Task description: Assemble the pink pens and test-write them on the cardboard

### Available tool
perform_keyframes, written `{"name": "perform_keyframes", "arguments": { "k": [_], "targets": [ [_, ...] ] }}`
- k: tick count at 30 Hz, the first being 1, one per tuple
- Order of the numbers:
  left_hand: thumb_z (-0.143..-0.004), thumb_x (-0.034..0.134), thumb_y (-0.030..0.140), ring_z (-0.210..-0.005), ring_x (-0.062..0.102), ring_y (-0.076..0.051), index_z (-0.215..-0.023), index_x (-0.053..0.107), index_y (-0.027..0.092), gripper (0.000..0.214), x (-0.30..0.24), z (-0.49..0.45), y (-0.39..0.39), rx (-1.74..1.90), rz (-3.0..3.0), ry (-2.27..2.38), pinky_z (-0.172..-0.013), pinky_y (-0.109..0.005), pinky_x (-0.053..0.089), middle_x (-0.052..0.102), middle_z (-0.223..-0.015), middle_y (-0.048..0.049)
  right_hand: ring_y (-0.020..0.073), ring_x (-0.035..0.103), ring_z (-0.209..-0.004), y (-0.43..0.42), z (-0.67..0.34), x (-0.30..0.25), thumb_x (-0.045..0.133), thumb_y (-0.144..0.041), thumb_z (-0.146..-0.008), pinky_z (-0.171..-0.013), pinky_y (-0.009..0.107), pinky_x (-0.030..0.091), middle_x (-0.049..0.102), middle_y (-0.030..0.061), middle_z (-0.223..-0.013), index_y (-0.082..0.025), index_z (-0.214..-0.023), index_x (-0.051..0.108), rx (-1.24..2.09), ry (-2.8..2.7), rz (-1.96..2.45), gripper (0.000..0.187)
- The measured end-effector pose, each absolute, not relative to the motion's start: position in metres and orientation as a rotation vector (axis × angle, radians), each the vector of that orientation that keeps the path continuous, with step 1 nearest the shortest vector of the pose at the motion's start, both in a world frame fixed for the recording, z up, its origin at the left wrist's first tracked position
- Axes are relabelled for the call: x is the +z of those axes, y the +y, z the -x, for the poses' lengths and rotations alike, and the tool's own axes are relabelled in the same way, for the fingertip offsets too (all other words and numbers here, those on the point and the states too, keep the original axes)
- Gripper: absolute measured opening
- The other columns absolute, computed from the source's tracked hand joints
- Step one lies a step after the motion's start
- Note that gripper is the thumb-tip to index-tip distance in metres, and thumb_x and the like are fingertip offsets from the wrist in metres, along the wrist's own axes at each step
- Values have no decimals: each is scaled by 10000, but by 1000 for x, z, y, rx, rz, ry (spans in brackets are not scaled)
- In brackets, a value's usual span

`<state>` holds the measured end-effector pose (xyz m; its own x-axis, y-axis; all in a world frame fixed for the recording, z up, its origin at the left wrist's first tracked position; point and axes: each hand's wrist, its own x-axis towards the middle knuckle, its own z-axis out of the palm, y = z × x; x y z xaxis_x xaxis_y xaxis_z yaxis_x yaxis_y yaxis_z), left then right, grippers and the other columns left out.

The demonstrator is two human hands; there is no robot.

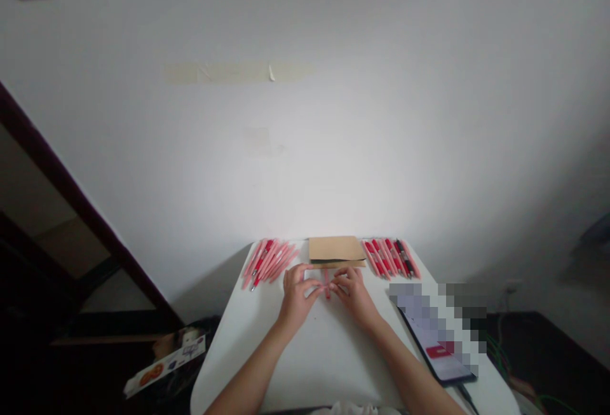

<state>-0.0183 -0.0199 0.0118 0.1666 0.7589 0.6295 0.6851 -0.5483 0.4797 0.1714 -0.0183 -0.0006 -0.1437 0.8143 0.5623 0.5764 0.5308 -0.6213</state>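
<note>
My left hand (pixel 298 291) and my right hand (pixel 352 291) meet over the far middle of a small white table (pixel 324 351). Between their pinched fingertips stands a red pen (pixel 326 286), roughly pointing away from me. Both hands are closed on it. Just beyond them lies a flat brown cardboard box (pixel 336 250). A fan of several red and pink pens (pixel 269 261) lies to the left of the box. A second row of several red pens (pixel 391 257), one of them dark, lies to the right.
A dark tablet or phone (pixel 441 348) with a lit screen lies on the table's right side, partly blurred out. A white wall rises straight behind the table. A printed carton (pixel 164 364) sits on the dark floor at the left.
</note>
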Motion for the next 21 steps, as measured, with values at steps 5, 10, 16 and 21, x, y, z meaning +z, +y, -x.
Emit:
{"name": "perform_keyframes", "arguments": {
  "k": [5, 10, 16, 21],
  "targets": [
    [-780, 729, 282, -1110, 526, -240, -798, 755, 277, 32, 15, 18, -21, 1343, -2324, 1453, -971, -464, 469, 607, -1167, -63, 259, 552, -999, -18, -173, -1, 584, -332, -907, -917, 433, 470, 615, 94, -973, -233, -814, 736, 342, -1830, 1152, 204],
    [-784, 718, 253, -1084, 540, -227, -789, 752, 281, 44, 18, 18, -21, 1359, -2322, 1488, -958, -441, 480, 609, -1140, -54, 260, 546, -992, -17, -174, 1, 570, -289, -914, -909, 435, 478, 620, 93, -976, -245, -886, 743, 324, -1806, 1178, 181],
    [-788, 709, 249, -1088, 552, -227, -786, 745, 272, 43, 19, 21, -20, 1413, -2315, 1565, -949, -433, 483, 621, -1117, -54, 259, 518, -1031, -18, -174, 0, 573, -145, -880, -918, 427, 473, 592, 86, -1040, -298, -988, 747, 243, -1872, 1188, 256],
    [-799, 698, 266, -1083, 552, -238, -806, 747, 261, 50, 18, 24, -18, 1423, -2302, 1623, -955, -449, 468, 625, -1096, -62, 259, 481, -1086, -20, -172, 4, 569, -109, -875, -956, 437, 450, 562, 80, -1119, -347, -1020, 747, 203, -1956, 1234, 331]
  ]
}}
